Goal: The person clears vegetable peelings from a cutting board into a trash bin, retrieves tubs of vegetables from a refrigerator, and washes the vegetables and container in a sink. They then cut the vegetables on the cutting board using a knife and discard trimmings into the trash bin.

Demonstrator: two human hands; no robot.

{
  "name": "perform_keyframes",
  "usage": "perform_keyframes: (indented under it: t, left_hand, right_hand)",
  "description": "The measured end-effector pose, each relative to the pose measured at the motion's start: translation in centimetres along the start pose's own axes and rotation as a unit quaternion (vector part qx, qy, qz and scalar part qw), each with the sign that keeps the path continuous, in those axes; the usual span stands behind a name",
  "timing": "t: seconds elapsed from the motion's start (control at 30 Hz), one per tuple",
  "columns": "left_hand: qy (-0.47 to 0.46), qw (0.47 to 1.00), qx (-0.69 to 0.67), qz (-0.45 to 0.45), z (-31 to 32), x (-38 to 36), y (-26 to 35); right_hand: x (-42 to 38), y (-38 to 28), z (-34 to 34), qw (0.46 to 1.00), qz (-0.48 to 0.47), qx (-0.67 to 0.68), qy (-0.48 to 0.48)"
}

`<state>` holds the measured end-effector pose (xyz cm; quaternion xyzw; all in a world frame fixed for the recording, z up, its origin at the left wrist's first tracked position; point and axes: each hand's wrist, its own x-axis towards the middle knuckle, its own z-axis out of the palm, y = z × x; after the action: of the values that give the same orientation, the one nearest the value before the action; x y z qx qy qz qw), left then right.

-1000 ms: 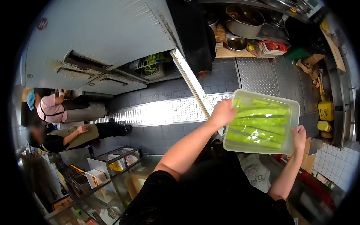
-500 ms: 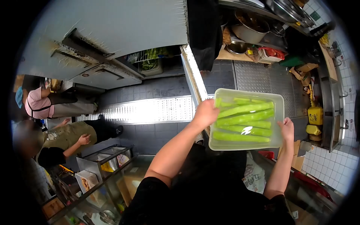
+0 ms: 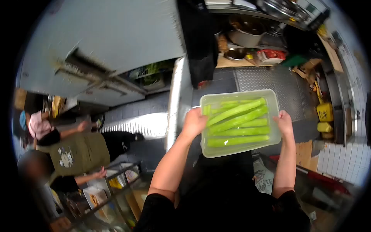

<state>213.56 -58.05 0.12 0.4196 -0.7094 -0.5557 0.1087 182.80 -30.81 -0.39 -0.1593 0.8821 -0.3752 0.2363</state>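
Note:
Both hands hold a translucent plastic food container [image 3: 240, 152] out in front of me, its upper side facing up. Long pale-green vegetable stalks [image 3: 237, 120] lie side by side in it. My left hand [image 3: 194, 123] grips the left end, with the fingertips partly hidden at the rim. At the opposite end, my right hand [image 3: 285, 122] pinches the container's edge. Left of my left hand stands an opened refrigerator door [image 3: 175, 104], seen edge-on. Behind it the lower compartment shows leafy greens [image 3: 152, 80] on a rack.
A co-worker in an olive shirt [image 3: 79, 152] stands at left, with a second person in pink [image 3: 39, 124] beyond. A metal rack [image 3: 116, 193] runs along the lower left. Pots [image 3: 247, 34] sit on shelves at the top right. Yellow jugs [image 3: 324, 112] stand at far right.
The container has shifted left in view, still in both hands. The refrigerator door's edge now appears farther left and reaches lower. The co-worker in olive has come nearer and turned.

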Motion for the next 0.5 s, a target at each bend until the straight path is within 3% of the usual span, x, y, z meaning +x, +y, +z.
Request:
perform_keyframes:
  t: [0.13,0.27,0.5]
  left_hand:
    - [-0.022,1.000,0.003,-0.017,2.8,1.8,1.0]
    - [-0.052,0.998,0.011,-0.021,6.1,3.4,5.1]
    - [-0.114,0.993,0.014,-0.034,17.1,7.7,11.5]
  right_hand:
    - [0.7,1.5,-2.5,0.997,-0.022,-0.061,0.041]
    - [2.6,4.7,-5.7,0.998,0.009,-0.021,0.054]
    - [7.0,10.6,-14.2,0.996,0.054,-0.006,0.077]
